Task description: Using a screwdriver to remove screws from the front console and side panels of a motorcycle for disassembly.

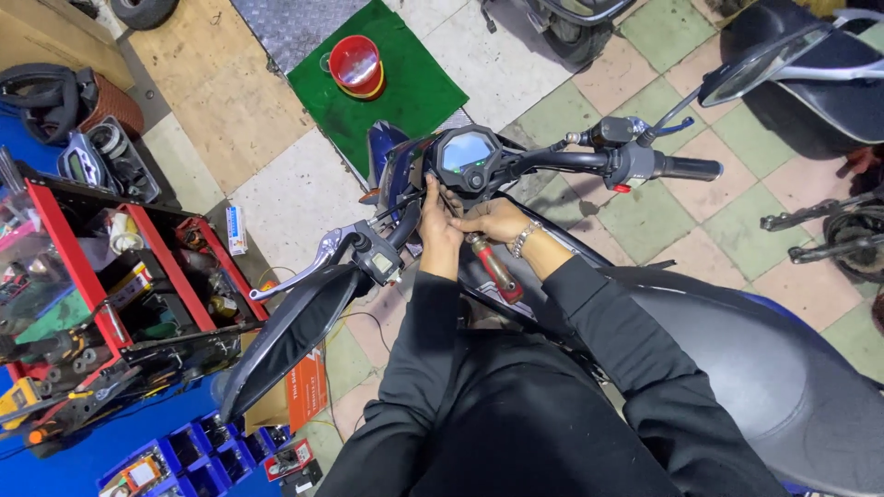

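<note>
both hands meet just behind the scooter's display; tool cart stands left, bucket on the mat ahead.

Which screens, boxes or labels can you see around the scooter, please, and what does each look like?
Dash screen: round, dark, blue-lit, at the handlebar centre above both hands.
Small box: white and blue, upright oblong, on the floor beside the red cart.
Orange carton: flat, with white print, on the floor under the left mirror.
Packets: small, mixed colours, in blue bins at bottom left.
</note>
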